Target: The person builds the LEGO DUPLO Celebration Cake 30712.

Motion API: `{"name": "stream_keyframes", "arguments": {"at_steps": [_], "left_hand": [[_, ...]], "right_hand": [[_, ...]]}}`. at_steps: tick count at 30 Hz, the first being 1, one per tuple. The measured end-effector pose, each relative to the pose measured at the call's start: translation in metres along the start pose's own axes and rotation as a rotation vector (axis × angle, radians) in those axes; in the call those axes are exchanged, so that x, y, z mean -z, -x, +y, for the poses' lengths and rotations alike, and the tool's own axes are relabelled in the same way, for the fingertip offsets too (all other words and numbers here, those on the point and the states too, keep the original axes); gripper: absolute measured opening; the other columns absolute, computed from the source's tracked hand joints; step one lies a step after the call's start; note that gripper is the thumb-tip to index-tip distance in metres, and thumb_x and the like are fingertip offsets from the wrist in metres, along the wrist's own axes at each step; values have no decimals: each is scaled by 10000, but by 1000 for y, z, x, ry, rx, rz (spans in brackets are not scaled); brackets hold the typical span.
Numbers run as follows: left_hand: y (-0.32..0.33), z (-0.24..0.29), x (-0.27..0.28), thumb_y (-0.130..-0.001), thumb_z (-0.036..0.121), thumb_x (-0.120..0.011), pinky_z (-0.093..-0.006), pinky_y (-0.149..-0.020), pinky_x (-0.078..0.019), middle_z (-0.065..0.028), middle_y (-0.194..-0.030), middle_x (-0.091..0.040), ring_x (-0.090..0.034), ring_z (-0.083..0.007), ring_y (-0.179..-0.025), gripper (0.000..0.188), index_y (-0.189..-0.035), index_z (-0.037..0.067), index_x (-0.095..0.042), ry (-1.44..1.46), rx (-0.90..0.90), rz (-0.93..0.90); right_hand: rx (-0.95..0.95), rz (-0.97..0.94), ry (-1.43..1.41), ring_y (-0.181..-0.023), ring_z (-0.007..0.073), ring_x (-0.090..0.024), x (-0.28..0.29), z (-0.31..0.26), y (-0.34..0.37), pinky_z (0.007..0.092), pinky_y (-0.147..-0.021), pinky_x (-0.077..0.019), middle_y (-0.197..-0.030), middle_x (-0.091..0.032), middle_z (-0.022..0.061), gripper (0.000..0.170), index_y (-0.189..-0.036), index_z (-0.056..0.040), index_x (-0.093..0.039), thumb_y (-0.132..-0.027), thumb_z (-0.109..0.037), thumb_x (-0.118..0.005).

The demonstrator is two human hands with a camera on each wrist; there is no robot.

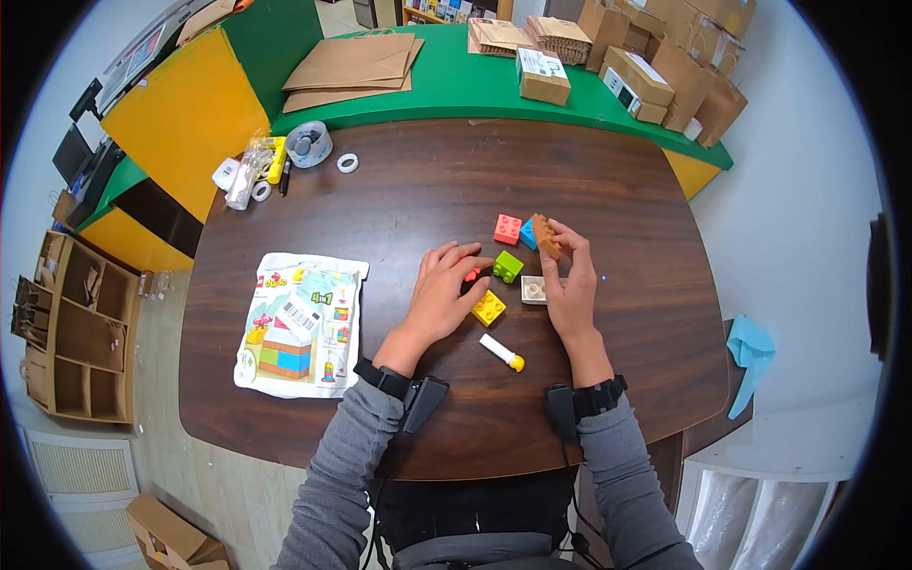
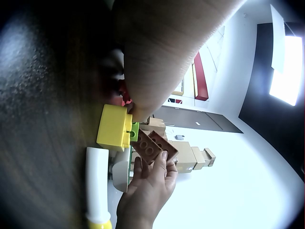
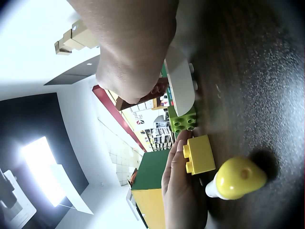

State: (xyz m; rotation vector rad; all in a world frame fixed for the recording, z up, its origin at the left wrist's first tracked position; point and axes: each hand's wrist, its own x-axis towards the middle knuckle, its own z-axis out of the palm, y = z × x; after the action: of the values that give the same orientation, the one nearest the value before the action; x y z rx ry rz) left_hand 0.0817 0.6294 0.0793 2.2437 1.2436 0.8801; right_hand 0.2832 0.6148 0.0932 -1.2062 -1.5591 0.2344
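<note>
Hands apart over the dark wooden desk. Right hand pinches a brown brick between thumb and fingers, held up off the desk, tilted, hollow underside facing the left hand. Left hand is palm down, fingers over a red piece, mostly covered; can't tell if it's gripped or just touched. Coral-red brick at the far side of the group, blue brick just beside it, partly hidden behind the brown one. Green brick sits between the hands; yellow brick studs up, near left thumb. White piece upside down, just beside right hand. White stick with yellow end lies nearest the person. Printed white bag flat on the desk, well left of the bricks. Far left corner: big tape roll, white ring, black marker.
</note>
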Motion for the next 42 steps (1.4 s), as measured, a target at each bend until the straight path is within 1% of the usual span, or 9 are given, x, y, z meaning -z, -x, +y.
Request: {"name": "stream_keyframes", "arguments": {"at_steps": [7,13,20,23,28,32,35,40,42], "left_hand": [[0,0,-1,-875,294,-614,-438,-1073,-281,-111,-1323,-536,-379,-349,-1282,340,-1154,102,-640,0,1,7],[1,0,-1,-878,294,-613,-441,-1071,-286,-113,-1325,-535,-379,-354,-1282,336,-1150,99,-640,-10,-1,7],[0,0,0,-880,296,-612,-443,-1078,-281,-116,-1327,-534,-369,-356,-1295,336,-1151,98,-638,-1,0,7],[0,0,0,-879,295,-613,-445,-1081,-279,-115,-1332,-532,-368,-356,-1297,337,-1153,100,-638,-7,8,2],[0,0,-1,-876,291,-616,-443,-1077,-284,-113,-1326,-535,-374,-354,-1290,335,-1151,100,-639,3,3,7],[0,1,0,-873,284,-619,-441,-1076,-286,-113,-1314,-541,-382,-350,-1282,334,-1151,100,-639,-7,1,12],[0,0,-1,-872,283,-620,-442,-1076,-287,-111,-1310,-543,-384,-348,-1281,331,-1146,99,-643,-18,-5,21],[-1,2,0,-855,315,-653,-435,-1064,-303,-121,-1299,-545,-399,-344,-1266,432,-1217,86,-596,4,2,32],[-1,3,0,-844,332,-672,-430,-1058,-311,-132,-1283,-550,-413,-341,-1250,487,-1249,81,-573,27,10,51]], "right_hand": [[-114,4,-67,-1069,207,-570,-1,4,2,325,-925,-467,-1215,-541,144,210,-1103,-21,-463,-978,-175,-535],[-194,33,-101,-989,246,-616,0,-5,3,344,-868,-494,-1179,-567,166,251,-1128,-9,-452,-988,-207,-516],[-272,22,-101,-1014,244,-621,-1,2,6,334,-861,-495,-1210,-562,176,258,-1127,-1,-434,-990,-204,-514],[-195,58,-164,-1040,232,-611,-3,2,3,327,-881,-488,-1220,-555,171,239,-1099,-2,-419,-980,-177,-531],[-130,9,-143,-1083,235,-587,-3,4,3,332,-925,-480,-1241,-498,174,242,-1073,-15,-411,-900,-15,-580],[-142,-15,-193,-1101,239,-579,-3,6,5,336,-939,-477,-1242,-484,176,266,-1066,-21,-410,-867,24,-581],[-193,-27,-252,-1094,234,-584,-2,-1,5,331,-943,-479,-1223,-498,173,302,-1099,-13,-412,-852,33,-579],[-181,-22,-223,-1056,219,-600,-2,-2,6,323,-888,-501,-1152,-530,158,541,-1286,-20,-388,-790,76,-580],[-183,-22,-179,-1024,221,-605,1,-3,5,324,-866,-505,-1129,-531,151,528,-1278,-29,-424,-786,76,-585]]}}
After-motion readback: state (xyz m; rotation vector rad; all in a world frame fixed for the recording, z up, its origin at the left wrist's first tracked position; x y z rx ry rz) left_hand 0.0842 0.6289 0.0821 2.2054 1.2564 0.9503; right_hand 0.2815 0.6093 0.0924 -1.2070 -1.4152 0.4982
